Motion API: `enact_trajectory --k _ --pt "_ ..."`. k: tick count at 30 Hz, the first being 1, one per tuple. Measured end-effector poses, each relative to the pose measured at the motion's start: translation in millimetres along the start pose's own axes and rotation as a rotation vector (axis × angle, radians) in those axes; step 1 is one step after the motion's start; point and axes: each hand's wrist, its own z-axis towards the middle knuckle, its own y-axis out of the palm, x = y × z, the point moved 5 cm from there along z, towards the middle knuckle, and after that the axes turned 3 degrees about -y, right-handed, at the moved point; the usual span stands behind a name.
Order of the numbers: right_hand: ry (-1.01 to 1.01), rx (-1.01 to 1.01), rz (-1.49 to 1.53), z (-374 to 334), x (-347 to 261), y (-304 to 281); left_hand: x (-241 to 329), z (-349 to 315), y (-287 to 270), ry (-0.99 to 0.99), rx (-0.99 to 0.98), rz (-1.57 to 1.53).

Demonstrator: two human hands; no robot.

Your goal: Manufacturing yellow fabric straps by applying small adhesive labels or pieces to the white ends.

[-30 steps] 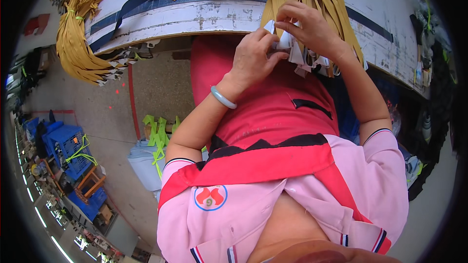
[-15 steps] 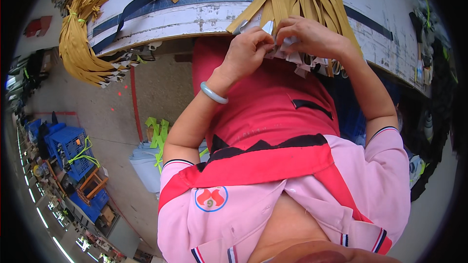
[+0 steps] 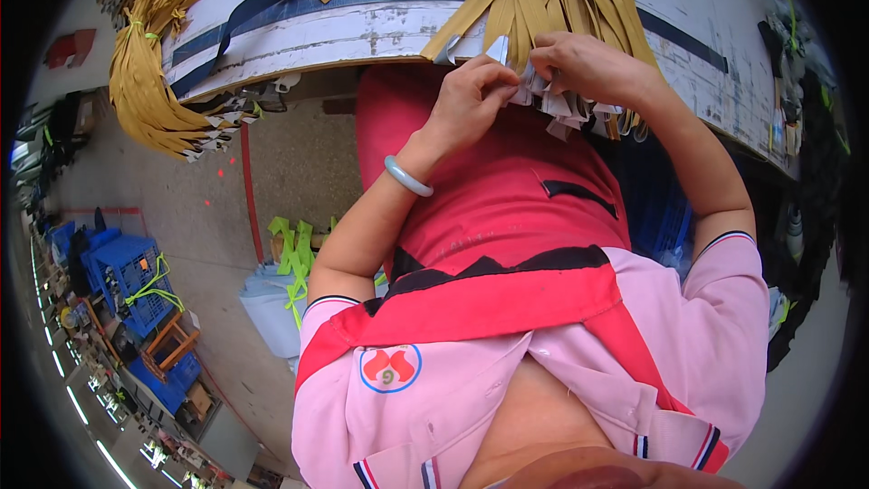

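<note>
A thick bunch of mustard-yellow straps (image 3: 579,0) hangs over the front edge of the table, and its white-grey ends (image 3: 566,109) dangle in front of my apron. My left hand (image 3: 471,98), with a pale bangle on the wrist, is closed in a pinch just left of those ends. What its fingertips hold is too small to make out. My right hand (image 3: 593,68) is curled over the top of the white ends, fingers closed on a strap. Between the two hands, a few loose white ends stick out at different angles.
The white table (image 3: 380,32) carries a dark blue strap (image 3: 262,4). Another tied bundle of yellow straps (image 3: 145,81) hangs off its left corner. On the floor to the left are a blue crate (image 3: 131,276) and bright green strips (image 3: 294,254) over pale material.
My hands have moved slightly apart: the right one rightward, the left one a little down. More of the white strap ends shows between them.
</note>
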Motion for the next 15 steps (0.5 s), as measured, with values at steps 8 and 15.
enact_trajectory --k 8,15 --pt "-0.005 0.138 0.771 10.1 -7.7 -20.9 29.9 12.5 -20.5 0.169 0.115 -0.517" --pt "-0.069 0.309 1.105 25.6 2.1 -14.4 20.9 23.4 -34.0 0.030 0.153 -0.654"
